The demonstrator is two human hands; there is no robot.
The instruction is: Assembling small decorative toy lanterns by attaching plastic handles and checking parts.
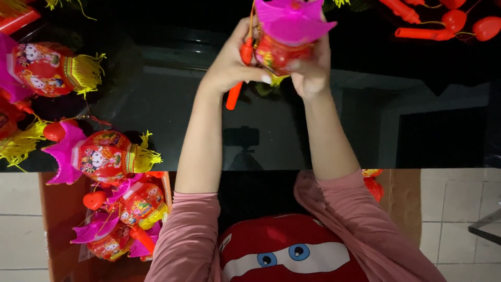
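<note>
Above the dark surface point(292, 130): my hands hold one lantern point(284, 49).
Left hand point(232, 60): grip closed on lantern and orange stick point(235, 94).
Right hand point(313, 70): grip closed on lantern.

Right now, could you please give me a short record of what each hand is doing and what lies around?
left hand: grips the red lantern on its left side, beside an orange stick
right hand: grips the same lantern on its right side
lantern top: pink paper crown
surface: black glossy table
nearby: finished lanterns at the left, more in a cardboard box
</note>
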